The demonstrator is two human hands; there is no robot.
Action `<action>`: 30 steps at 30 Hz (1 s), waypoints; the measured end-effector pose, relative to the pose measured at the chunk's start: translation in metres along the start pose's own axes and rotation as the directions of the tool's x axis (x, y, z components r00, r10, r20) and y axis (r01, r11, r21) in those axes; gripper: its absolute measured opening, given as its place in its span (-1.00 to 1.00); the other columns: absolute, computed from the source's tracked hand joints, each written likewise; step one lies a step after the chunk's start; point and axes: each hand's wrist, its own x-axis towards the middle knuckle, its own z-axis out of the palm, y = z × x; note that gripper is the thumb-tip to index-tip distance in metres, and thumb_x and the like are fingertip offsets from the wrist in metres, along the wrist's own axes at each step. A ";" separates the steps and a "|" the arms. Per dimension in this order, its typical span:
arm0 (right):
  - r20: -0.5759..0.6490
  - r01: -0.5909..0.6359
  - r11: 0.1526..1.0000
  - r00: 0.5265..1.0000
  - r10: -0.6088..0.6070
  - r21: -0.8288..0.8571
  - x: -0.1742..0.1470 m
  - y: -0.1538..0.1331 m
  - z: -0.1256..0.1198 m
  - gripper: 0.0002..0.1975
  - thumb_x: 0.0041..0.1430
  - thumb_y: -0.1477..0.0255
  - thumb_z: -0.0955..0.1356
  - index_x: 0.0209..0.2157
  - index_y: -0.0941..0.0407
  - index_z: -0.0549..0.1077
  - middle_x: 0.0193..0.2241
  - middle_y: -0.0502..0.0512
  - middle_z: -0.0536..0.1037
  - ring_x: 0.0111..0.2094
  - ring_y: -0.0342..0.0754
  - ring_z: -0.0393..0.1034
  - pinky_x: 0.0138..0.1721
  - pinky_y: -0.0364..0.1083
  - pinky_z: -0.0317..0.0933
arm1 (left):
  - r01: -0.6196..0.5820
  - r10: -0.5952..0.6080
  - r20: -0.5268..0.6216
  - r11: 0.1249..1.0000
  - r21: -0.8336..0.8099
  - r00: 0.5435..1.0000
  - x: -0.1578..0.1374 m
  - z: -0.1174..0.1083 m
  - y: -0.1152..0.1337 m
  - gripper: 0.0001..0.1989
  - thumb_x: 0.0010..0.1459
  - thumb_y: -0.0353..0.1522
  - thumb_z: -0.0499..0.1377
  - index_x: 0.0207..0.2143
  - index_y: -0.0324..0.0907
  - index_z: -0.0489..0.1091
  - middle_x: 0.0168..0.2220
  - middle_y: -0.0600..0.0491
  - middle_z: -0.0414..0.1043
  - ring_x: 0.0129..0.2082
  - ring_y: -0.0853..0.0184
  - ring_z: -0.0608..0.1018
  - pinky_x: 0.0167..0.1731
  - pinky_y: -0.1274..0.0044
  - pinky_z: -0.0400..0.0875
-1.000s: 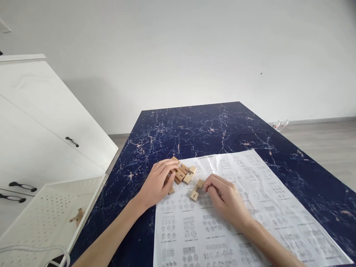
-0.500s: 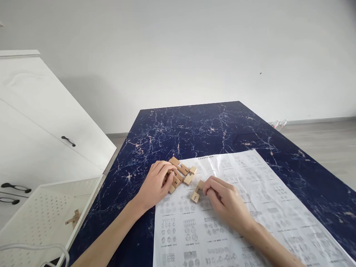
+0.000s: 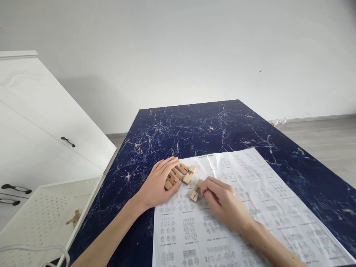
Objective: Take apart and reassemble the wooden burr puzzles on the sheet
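Observation:
My left hand [image 3: 158, 183] cups a small cluster of notched, numbered wooden puzzle pieces [image 3: 172, 179], thumb on the near side and fingers over the far side. Part of the cluster is hidden under the palm. A piece marked 3 [image 3: 182, 169] lies at its far right. Beside it, touching or nearly so, sits a paler notched piece [image 3: 189, 175]. My right hand [image 3: 221, 194] is closed, thumb and curled fingers pinching one end of another notched wooden piece [image 3: 194, 195]. This piece slants over the paper, a mark on its near end; its other end is hidden by my fingers.
A large sheet of printed diagrams [image 3: 230, 230] lies under the pieces on the dark blue marbled table [image 3: 180, 126]. At lower left, a white perforated surface [image 3: 41, 211] carries a crossed wooden piece [image 3: 73, 218] and a white cable [image 3: 33, 246]. White cabinets [image 3: 41, 111] stand left.
My left hand has opened wider over the cluster, its thumb moving right and toward me, so more pieces show between thumb and fingers. My right hand keeps its pinch, barely shifted.

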 end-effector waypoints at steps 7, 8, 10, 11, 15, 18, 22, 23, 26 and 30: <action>0.015 0.016 1.000 1.000 -0.016 -0.026 0.001 -0.002 -0.002 -0.73 0.41 0.58 0.18 -0.36 0.05 0.34 -0.42 -0.01 0.47 -0.53 -0.15 0.29 -0.48 -0.13 0.17 | -0.010 0.011 -0.012 0.998 0.059 1.000 0.001 0.001 0.001 -0.35 0.38 -0.15 0.26 0.44 -0.04 0.23 0.46 -0.14 0.29 0.47 -0.09 0.31 0.41 0.00 0.28; 0.018 0.014 1.000 1.000 -0.014 -0.026 0.001 -0.002 -0.002 -0.74 0.41 0.58 0.18 -0.36 0.05 0.34 -0.42 -0.01 0.48 -0.53 -0.15 0.29 -0.48 -0.13 0.18 | -0.012 0.013 -0.019 0.998 0.065 1.000 0.001 0.001 0.002 -0.39 0.37 -0.15 0.26 0.40 -0.04 0.27 0.43 -0.14 0.33 0.45 -0.10 0.34 0.39 0.01 0.30; 0.026 0.008 1.000 1.000 -0.007 -0.028 0.001 -0.002 -0.002 -0.74 0.40 0.58 0.18 -0.37 0.05 0.34 -0.41 0.00 0.49 -0.54 -0.15 0.29 -0.47 -0.12 0.19 | -0.012 0.014 -0.033 0.997 0.070 0.999 0.001 0.000 0.003 -0.45 0.36 -0.17 0.26 0.34 -0.04 0.34 0.36 -0.14 0.38 0.39 -0.10 0.38 0.34 0.01 0.35; 0.029 0.004 0.999 1.000 -0.003 -0.032 0.001 -0.002 -0.002 -0.74 0.40 0.58 0.19 -0.37 0.04 0.33 -0.41 0.00 0.49 -0.54 -0.14 0.29 -0.47 -0.12 0.19 | -0.012 0.015 -0.041 0.997 0.071 0.999 0.002 0.000 0.003 -0.49 0.36 -0.18 0.26 0.31 -0.04 0.36 0.33 -0.14 0.40 0.36 -0.10 0.40 0.32 0.01 0.38; 0.032 0.002 0.999 0.999 -0.001 -0.043 0.001 -0.002 -0.002 -0.75 0.41 0.57 0.19 -0.36 0.04 0.33 -0.42 0.00 0.47 -0.53 -0.13 0.28 -0.47 -0.10 0.17 | -0.011 0.018 -0.089 0.997 0.075 0.996 0.002 -0.001 0.006 -0.60 0.33 -0.27 0.24 0.19 -0.04 0.43 0.22 -0.14 0.46 0.25 -0.07 0.47 0.23 0.05 0.46; 0.036 0.002 0.999 0.999 -0.001 -0.035 0.001 -0.002 -0.003 -0.74 0.41 0.57 0.20 -0.37 0.04 0.34 -0.40 0.01 0.50 -0.52 -0.13 0.30 -0.45 -0.10 0.18 | -0.010 0.018 -0.109 0.997 0.074 0.994 0.002 -0.001 0.006 -0.65 0.29 -0.30 0.24 0.13 -0.04 0.45 0.20 -0.13 0.49 0.23 -0.06 0.50 0.20 0.07 0.48; 0.048 -0.010 0.999 0.999 0.012 -0.047 0.001 0.001 -0.002 -0.74 0.38 0.60 0.22 -0.35 0.04 0.40 -0.36 0.02 0.56 -0.48 -0.10 0.38 -0.43 -0.09 0.21 | -0.042 0.051 -0.104 0.996 0.081 0.993 0.002 0.000 0.006 -0.64 0.32 -0.28 0.24 0.15 -0.04 0.40 0.24 -0.10 0.51 0.30 -0.06 0.49 0.29 0.04 0.41; 0.051 -0.012 0.999 0.999 0.014 -0.045 0.001 0.002 -0.001 -0.75 0.37 0.61 0.23 -0.33 0.04 0.42 -0.32 0.04 0.59 -0.46 -0.10 0.42 -0.42 -0.09 0.22 | -0.047 0.056 -0.106 0.995 0.082 0.993 0.002 0.001 0.006 -0.64 0.32 -0.27 0.24 0.15 -0.05 0.39 0.23 -0.10 0.52 0.30 -0.05 0.50 0.30 0.04 0.40; 0.052 -0.010 1.000 0.999 0.012 -0.022 -0.001 0.005 0.001 -0.75 0.36 0.62 0.25 -0.25 0.04 0.49 -0.11 0.08 0.67 -0.36 -0.07 0.53 -0.35 -0.08 0.29 | -0.038 0.049 -0.123 0.995 0.092 0.991 0.003 0.002 0.007 -0.63 0.29 -0.25 0.27 0.11 -0.07 0.37 0.15 -0.11 0.55 0.23 -0.03 0.54 0.26 0.07 0.42; 0.044 -0.011 1.000 0.999 0.012 -0.022 -0.001 0.006 0.002 -0.75 0.36 0.62 0.25 -0.23 0.04 0.51 0.02 0.10 0.67 -0.31 -0.06 0.57 -0.31 -0.06 0.33 | -0.025 0.044 -0.138 0.991 0.132 0.989 0.004 0.002 0.009 -0.61 0.25 -0.23 0.27 0.09 -0.10 0.35 0.09 -0.11 0.53 0.13 -0.02 0.56 0.21 0.06 0.43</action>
